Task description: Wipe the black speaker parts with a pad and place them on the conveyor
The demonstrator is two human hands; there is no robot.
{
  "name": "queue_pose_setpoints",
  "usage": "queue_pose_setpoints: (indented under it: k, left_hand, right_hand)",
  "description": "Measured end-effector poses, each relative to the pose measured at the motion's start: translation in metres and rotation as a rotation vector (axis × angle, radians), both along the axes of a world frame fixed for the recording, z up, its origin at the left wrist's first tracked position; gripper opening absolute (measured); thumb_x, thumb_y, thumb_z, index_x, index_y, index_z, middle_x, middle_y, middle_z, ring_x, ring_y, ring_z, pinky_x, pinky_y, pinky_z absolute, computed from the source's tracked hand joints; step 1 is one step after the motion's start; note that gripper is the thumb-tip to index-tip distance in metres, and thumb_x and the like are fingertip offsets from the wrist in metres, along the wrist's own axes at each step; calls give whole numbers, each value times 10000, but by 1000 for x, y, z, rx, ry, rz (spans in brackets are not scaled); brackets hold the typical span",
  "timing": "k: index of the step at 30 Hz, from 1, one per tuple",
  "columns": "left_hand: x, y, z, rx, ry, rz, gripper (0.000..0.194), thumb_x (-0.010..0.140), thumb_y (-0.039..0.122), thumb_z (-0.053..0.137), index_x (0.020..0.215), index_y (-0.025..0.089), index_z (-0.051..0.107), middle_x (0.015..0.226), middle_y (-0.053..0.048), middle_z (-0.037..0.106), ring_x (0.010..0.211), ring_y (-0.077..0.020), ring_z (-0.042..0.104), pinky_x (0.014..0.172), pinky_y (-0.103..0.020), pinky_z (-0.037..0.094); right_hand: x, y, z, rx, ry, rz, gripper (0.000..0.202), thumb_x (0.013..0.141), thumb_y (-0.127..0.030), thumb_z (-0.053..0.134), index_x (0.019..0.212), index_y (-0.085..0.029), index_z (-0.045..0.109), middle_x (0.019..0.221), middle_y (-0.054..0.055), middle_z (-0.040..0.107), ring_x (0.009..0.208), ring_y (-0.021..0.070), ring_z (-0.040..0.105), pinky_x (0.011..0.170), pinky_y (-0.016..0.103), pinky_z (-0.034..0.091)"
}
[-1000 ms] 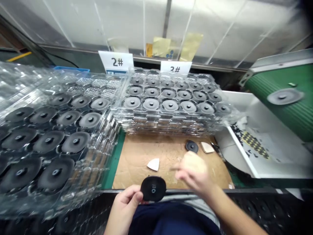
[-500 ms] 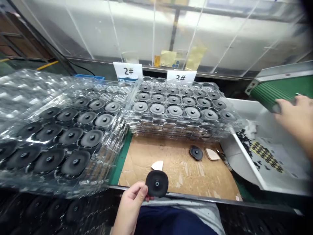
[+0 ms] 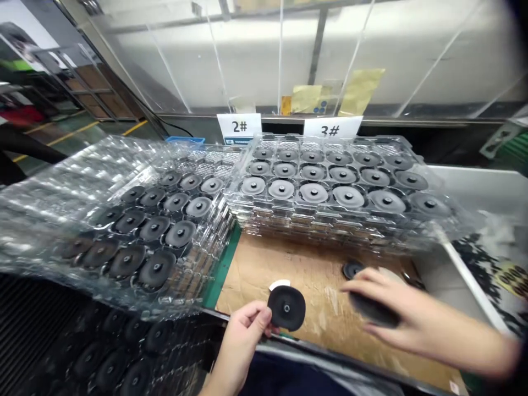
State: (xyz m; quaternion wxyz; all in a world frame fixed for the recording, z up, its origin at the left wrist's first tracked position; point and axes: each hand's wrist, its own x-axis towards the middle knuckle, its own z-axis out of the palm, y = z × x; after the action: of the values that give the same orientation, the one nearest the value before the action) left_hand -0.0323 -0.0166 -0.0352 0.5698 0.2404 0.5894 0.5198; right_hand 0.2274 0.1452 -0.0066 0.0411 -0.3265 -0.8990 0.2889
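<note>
My left hand point(image 3: 251, 330) pinches a black disc with rounded corners and a small central stud point(image 3: 287, 308) by its left edge, above the table's front edge. Partly hidden behind the disc, a white wedge-shaped piece point(image 3: 279, 284) lies on the cardboard point(image 3: 317, 280). My right hand point(image 3: 391, 308), blurred by motion, curls over a dark rounded piece point(image 3: 373, 309) above the right of the cardboard; its exact kind is smeared. Just beyond those fingers lies another black disc point(image 3: 352, 269). A pale piece point(image 3: 391, 274) is mostly covered by the right hand.
Stacked clear plastic trays of black discs stand at left point(image 3: 152, 236) and back point(image 3: 313, 192). Behind them are signs marked 2# point(image 3: 240, 127) and 3# point(image 3: 331, 130). A white bin point(image 3: 470, 275) with small black bits stands right. A green ribbed surface point(image 3: 515, 146) shows far right.
My right hand has come from the green ribbed surface down and left over the cardboard, with a dark piece in it. My left hand still holds its disc. The view has turned left.
</note>
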Motion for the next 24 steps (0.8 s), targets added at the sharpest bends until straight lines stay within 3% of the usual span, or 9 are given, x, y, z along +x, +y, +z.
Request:
queue_pose_setpoints:
  k: [1,3,7,12,15,17,19,22,24]
  left_hand:
    - [1,0,0,3,11,12,300,764,408,588,622,144,599,575,2,573,568,-120,465,577,-233,354]
    - [0,0,-2,6,42,41,324,765,427,579,620,138,600,562,-7,584,547,-118,470,561,-232,355]
    - [-8,-6,-4,0,143,87,347,757,445,578,609,133,614,542,-22,607,514,-120,489,530,-231,364]
    - [-20,-13,11,33,331,94,233,731,370,627,698,153,706,669,-69,699,651,-192,609,631,-275,441]
    - [-35,-15,40,103,398,33,169,714,334,646,714,191,736,825,-94,732,810,-255,649,758,-335,471]
    - [-53,-16,68,125,522,-101,135,737,299,630,753,228,743,862,-81,737,828,-252,660,780,-347,483]
    - [-80,-12,98,115,831,-147,143,765,287,602,809,278,738,889,-50,736,855,-234,661,804,-339,491]
    - [-131,3,136,94,1384,-53,190,779,378,562,820,300,730,955,-25,724,887,-233,656,847,-359,488]
    - [-172,22,152,60,1518,-16,205,764,399,570,817,282,730,991,-24,714,946,-243,629,909,-378,443]
  right_hand:
    - [-19,-10,-16,1,-10,40,451,701,-290,618,1144,-351,566,1084,36,596,909,190,603,775,275,499]
    - [-54,-20,-52,83,32,-17,447,700,-230,588,1138,-315,567,1102,51,579,959,226,583,837,347,479]
    - [-98,-16,-112,165,131,-130,465,808,-257,471,1273,-256,439,1185,109,502,1063,274,523,875,434,444]
    - [-107,-17,-141,232,237,-300,461,847,-314,411,1296,-241,336,1175,119,454,1043,284,522,845,452,450]
    - [-104,-22,-147,247,264,-315,464,840,-306,413,1292,-262,323,1189,98,443,1052,281,516,862,448,440]
    - [-102,-23,-150,251,277,-309,463,843,-307,409,1294,-266,314,1198,92,442,1058,280,517,872,444,436]
    - [-100,-22,-156,262,296,-310,469,844,-321,408,1298,-267,307,1202,90,449,1061,282,522,875,438,436]
    - [-95,-16,-167,282,316,-300,479,833,-336,431,1297,-275,327,1197,86,473,1047,284,544,851,420,457]
    - [-93,-13,-174,292,315,-288,481,821,-334,455,1287,-278,356,1181,85,498,1017,286,568,811,406,479]
